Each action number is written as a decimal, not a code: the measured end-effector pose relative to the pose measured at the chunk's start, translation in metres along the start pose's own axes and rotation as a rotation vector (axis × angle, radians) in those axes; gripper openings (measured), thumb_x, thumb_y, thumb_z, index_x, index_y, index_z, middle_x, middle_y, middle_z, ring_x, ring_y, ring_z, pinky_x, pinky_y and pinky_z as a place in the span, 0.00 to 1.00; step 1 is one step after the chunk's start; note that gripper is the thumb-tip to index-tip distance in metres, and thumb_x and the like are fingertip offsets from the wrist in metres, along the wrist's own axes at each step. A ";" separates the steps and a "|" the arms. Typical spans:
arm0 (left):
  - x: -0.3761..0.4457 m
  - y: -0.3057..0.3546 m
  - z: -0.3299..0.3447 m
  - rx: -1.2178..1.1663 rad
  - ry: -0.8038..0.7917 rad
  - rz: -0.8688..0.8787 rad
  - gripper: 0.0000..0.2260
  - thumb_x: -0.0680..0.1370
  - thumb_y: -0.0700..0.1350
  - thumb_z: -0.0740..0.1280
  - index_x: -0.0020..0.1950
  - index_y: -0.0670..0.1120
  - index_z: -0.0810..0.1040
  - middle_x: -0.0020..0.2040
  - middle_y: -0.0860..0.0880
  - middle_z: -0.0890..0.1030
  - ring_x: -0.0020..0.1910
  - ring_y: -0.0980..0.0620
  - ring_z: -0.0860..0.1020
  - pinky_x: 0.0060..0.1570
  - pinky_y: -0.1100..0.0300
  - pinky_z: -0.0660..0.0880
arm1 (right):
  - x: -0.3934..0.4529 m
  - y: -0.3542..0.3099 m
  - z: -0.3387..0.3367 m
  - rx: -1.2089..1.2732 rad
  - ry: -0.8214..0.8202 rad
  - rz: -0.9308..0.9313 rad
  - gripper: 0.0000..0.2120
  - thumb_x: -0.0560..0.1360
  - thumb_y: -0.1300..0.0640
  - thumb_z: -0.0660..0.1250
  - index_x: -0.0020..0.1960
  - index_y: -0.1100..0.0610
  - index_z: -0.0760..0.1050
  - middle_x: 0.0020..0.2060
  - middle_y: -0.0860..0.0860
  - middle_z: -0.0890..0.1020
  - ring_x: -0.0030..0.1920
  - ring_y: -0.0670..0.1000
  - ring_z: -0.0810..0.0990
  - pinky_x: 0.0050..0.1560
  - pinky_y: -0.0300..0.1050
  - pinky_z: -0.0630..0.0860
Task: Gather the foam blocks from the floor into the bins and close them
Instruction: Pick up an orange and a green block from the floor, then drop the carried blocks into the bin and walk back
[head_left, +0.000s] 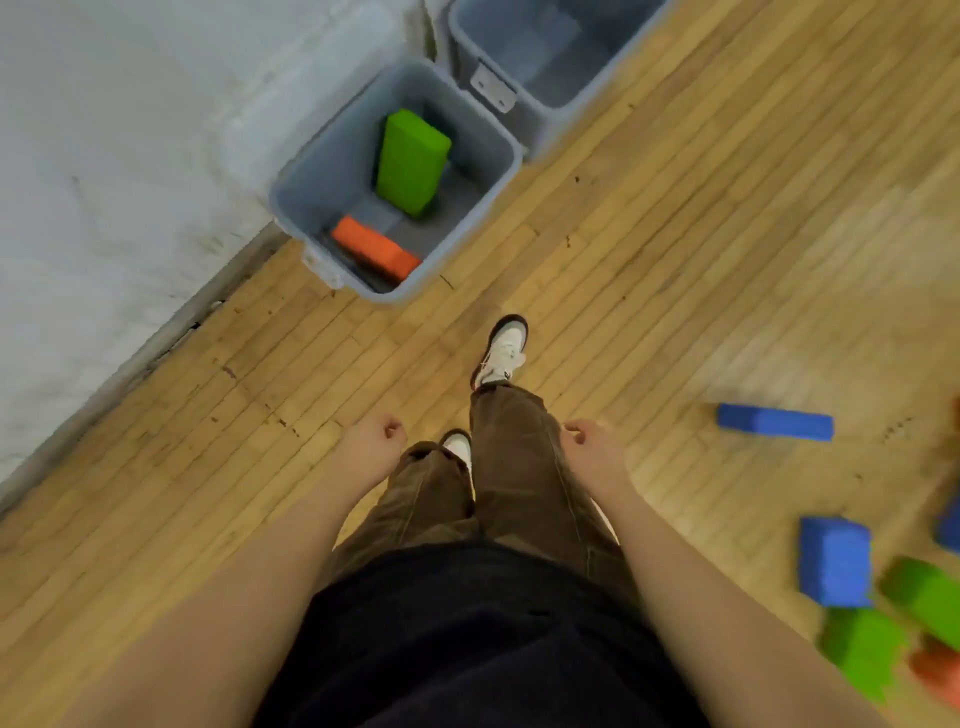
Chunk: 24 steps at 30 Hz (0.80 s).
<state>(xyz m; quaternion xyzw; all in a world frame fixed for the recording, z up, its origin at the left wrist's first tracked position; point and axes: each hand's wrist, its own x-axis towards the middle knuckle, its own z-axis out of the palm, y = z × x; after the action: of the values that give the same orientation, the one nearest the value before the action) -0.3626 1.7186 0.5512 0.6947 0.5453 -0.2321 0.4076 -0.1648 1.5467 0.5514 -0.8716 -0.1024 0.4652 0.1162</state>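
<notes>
While both hands hang in front of the person's hips, neither one holds anything: the left hand (371, 441) has its fingers curled into a loose fist, and the right hand (592, 447) has its fingers loosely curled too, beside the brown trousers (514, 467).

Two grey bins stand far off by the white wall (104, 182), touching or nearly touching each other, and both are uncovered. The nearer bin (488, 208), on the left, holds two foam blocks: one green block (410, 161) leaning upright against the inside and one orange block (374, 249) lying low at its near end. The farther bin (571, 111), on the right, is blurred, and I cannot tell what it contains; a pale latch (493, 85) shows on its rim.

On the wooden floor (675, 234) to the right, blocks lie scattered. I count three blue ones: a long blue block (774, 422) lying flat well apart from the rest, a chunky blue block (834, 561) nearer, and a blue piece (950, 525) cut by the right edge. Two green blocks (862, 654) and one orange block at the corner (937, 670) crowd just beside the chunky blue one; motion blur hides their exact shapes.

Two white sneakers (501, 351) show, one stepped toward the bins.
</notes>
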 end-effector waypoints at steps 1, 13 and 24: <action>-0.005 0.009 0.007 0.058 -0.044 0.049 0.10 0.81 0.46 0.57 0.55 0.46 0.77 0.46 0.48 0.78 0.44 0.52 0.75 0.40 0.62 0.70 | -0.014 0.021 0.001 0.058 0.027 0.055 0.17 0.80 0.53 0.57 0.66 0.58 0.71 0.54 0.55 0.79 0.48 0.52 0.75 0.43 0.41 0.69; -0.051 0.253 0.149 0.692 -0.448 0.677 0.16 0.82 0.47 0.56 0.65 0.41 0.73 0.58 0.43 0.77 0.51 0.49 0.74 0.49 0.59 0.69 | -0.138 0.231 0.012 0.927 0.425 0.685 0.16 0.80 0.56 0.57 0.66 0.59 0.71 0.46 0.54 0.77 0.38 0.47 0.73 0.43 0.44 0.73; -0.105 0.414 0.307 0.909 -0.471 0.849 0.15 0.81 0.45 0.57 0.63 0.40 0.74 0.54 0.45 0.77 0.51 0.49 0.73 0.49 0.62 0.66 | -0.096 0.363 -0.081 1.130 0.552 0.775 0.16 0.80 0.55 0.57 0.64 0.59 0.73 0.46 0.52 0.78 0.40 0.47 0.73 0.42 0.41 0.71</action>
<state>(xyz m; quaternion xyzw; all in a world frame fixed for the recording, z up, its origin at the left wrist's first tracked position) 0.0360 1.3769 0.5898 0.8827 -0.0316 -0.4038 0.2383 -0.1238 1.1654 0.5627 -0.7378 0.5009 0.2187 0.3961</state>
